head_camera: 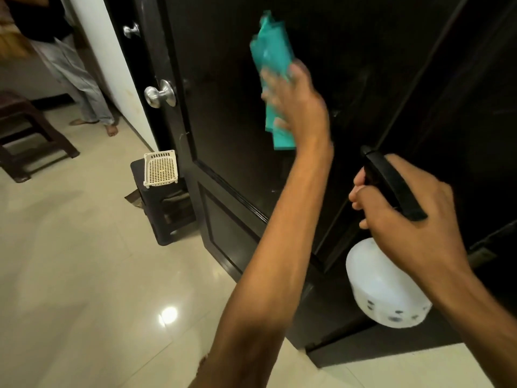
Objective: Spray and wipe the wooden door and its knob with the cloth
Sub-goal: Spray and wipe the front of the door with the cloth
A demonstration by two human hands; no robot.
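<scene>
Near the door's left edge the knob (pixel 159 93) stands bare and shiny, well apart from both my hands, so I judge it is not yet wiped; a second knob (pixel 131 30) shows higher up on the far side of that edge. Low down by the door's bottom left corner sits a dark stool (pixel 165 208) with a small white basket (pixel 160 168) on top, and at the far left a person's legs (pixel 84 88) stand on the tiled floor (pixel 84 261).

The wiping is under way, on the upper panel of the wooden door (pixel 223 107). My left hand (pixel 296 99) presses the teal cloth (pixel 275 71) flat against that panel, fingers spread and nearly straight over the folded cloth, not curled round it. The cloth runs up and down the panel, above and below my hand. I cannot see wet streaks on the dark wood, so how much of the door is already done I cannot tell; the lower panel and the knob look like what is left.

To the right, my right hand (pixel 405 208) grips the spray bottle (pixel 383 287) by its black head, fingers curled round the trigger, the white body hanging below, close to the door's lower right part.
</scene>
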